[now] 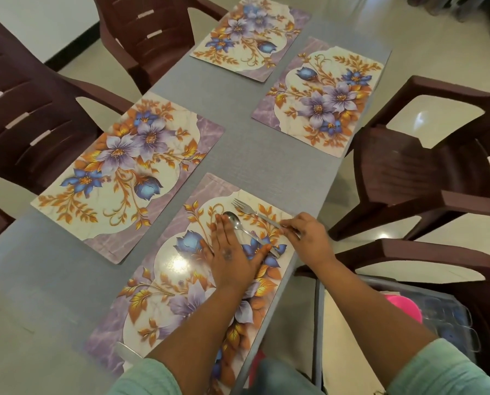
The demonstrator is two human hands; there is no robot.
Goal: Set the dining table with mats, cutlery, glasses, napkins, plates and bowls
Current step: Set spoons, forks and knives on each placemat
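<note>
No brand, label or writing is legible on the four floral mats on the grey desk (pixel 252 155). On the nearest mat (pixel 187 269), at the desk's right edge, the left hand (pixel 229 252) lies flat, fingers straight, beside the spoon (pixel 239 226), whose handle end its thumb partly hides. The right hand (pixel 309 238) has its grip pinched on the fork (pixel 252 213), covering the handle end; a crate (pixel 437 317) below the desk's right edge holds blurred items.
</note>
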